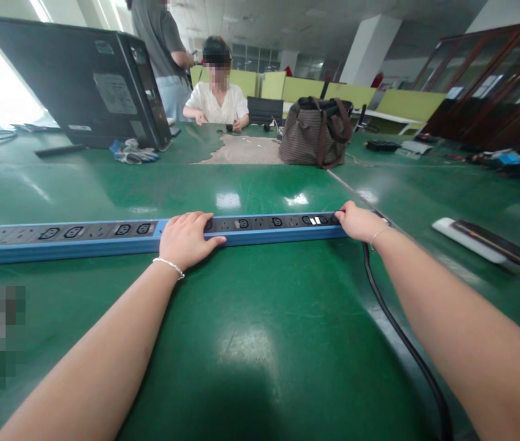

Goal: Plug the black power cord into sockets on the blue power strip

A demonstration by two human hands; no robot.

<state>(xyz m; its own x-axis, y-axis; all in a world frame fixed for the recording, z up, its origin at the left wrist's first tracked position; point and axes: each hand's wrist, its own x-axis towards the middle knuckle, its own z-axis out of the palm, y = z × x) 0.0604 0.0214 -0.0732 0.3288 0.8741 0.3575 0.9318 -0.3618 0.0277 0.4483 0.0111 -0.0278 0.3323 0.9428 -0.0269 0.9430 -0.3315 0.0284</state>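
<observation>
Here, gripping across the blue power strip (282,237) with the left hand (187,240), thumb spread along the near side and fingers over the far edge. Clasping the strip's right end with the right hand (359,222), fingers curled in, just above the black cable (395,315). Stretched lengthwise over the green table (282,300), sockets facing up. Too blurred to read on the pale label (115,93) of the black computer case (64,67).

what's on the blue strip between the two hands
In the head view, a row of sockets lies along the strip between the left hand and right hand, plus two small white patches nearer the right.
</observation>
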